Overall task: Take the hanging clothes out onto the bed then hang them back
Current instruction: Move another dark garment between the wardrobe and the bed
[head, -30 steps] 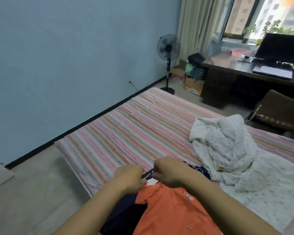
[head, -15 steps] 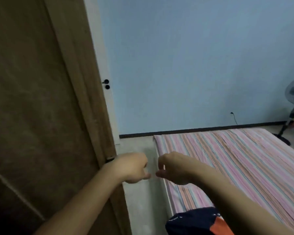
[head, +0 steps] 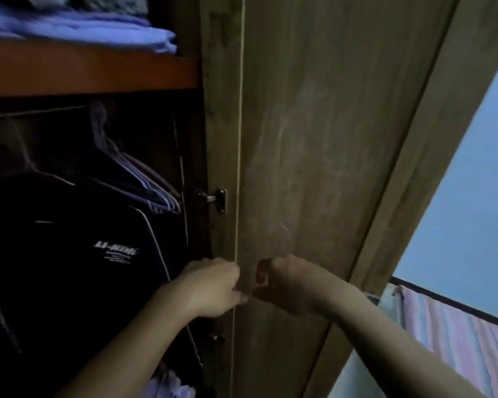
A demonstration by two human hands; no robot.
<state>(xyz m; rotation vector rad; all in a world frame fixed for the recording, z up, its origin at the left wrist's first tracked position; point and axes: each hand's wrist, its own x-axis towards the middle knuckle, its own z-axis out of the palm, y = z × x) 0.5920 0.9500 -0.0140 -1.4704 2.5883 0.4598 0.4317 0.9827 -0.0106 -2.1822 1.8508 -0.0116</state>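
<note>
Wood-grain wardrobe door (head: 314, 139) fills my view where the striped bed (head: 454, 328) did; dark hanging jacket (head: 78, 254) left. My left hand (head: 213, 285) and right hand (head: 288, 282) stay curled, gripping nothing visible.

Two bare forearms, no sleeves visible. Left hand (head: 213, 285) and right hand (head: 289, 285): no rings, watch or gloves. Forearms enter from 6–7 and 4–5 o'clock.

dark jacket (head: 78, 254) | white logo | hanging in wardrobe, L side
</note>
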